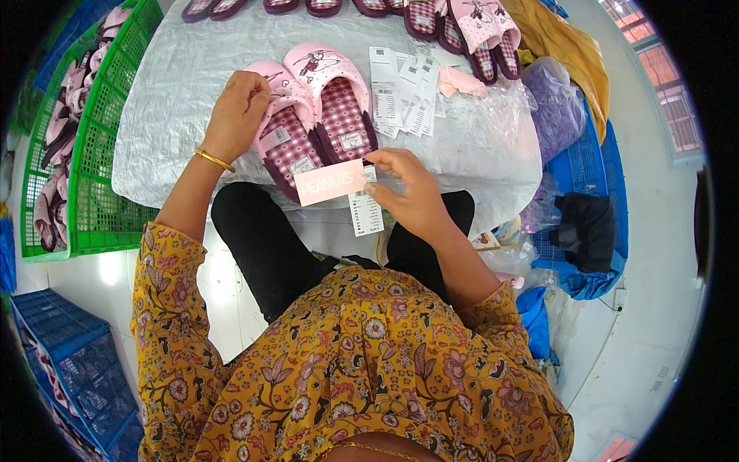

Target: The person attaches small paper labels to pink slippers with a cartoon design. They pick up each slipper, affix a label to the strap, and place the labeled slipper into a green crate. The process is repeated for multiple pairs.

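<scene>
A pair of pink slippers point(332, 68) with plum checked insoles lies side by side on the plastic-covered table in front of me. At the left slipper's upper, my left hand point(240, 106) is closed, its thumb and fingers pinching the slipper's side. A small barcode sticker point(275, 138) sits on that slipper's insole. My right hand point(406, 185) grips a pink card tag point(327, 185) by its right end, over the slippers' heel ends. A white printed label point(368, 214) hangs below the card from the same fingers.
Several white printed labels point(400, 88) are spread right of the slippers, beside pink card tags point(460, 82). More slippers point(481, 31) line the table's far edge. A green crate point(115, 131) of slippers stands left; blue crates point(73, 362) sit lower left. A purple plastic-wrapped bundle point(550, 108) lies right.
</scene>
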The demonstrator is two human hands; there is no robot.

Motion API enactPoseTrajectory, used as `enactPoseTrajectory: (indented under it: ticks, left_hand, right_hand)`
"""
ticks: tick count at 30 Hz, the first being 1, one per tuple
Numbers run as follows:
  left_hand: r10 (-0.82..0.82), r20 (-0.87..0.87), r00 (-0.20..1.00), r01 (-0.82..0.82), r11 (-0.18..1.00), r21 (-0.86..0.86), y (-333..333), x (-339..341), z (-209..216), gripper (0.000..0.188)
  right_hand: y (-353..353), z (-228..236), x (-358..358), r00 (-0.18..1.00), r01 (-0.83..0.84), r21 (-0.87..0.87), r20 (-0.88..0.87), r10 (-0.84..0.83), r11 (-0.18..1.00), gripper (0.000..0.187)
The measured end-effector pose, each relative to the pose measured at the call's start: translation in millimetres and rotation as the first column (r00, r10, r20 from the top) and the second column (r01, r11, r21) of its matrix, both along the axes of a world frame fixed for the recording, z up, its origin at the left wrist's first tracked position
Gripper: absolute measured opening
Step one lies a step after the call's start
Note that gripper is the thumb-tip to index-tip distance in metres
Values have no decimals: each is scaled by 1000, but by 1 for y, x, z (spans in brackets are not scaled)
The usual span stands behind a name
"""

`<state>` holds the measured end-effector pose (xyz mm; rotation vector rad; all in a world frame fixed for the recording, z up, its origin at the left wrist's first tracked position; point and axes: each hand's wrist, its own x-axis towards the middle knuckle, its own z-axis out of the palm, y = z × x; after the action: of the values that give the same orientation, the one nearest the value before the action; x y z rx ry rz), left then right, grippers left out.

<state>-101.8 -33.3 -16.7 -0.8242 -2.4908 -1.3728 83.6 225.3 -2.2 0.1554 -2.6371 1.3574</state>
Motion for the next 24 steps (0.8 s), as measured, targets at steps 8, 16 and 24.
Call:
enactPoseTrajectory:
  ticks: [8,16,24]
  left_hand:
    - [11,-27,1000,-11,1000,-10,2,1,-2,7]
    - [49,-151,987,-47,999,17,10,-2,-24,12]
    - [42,-260,965,-21,996,84,23,38,24,10]
  right_hand:
    - [-6,-13,-11,998,-25,71,-64,29,997,21]
    - [-19,-17,-17,796,209,527,-581,170,823,14]
    - [-18,1,-28,840,146,387,-535,93,910,14]
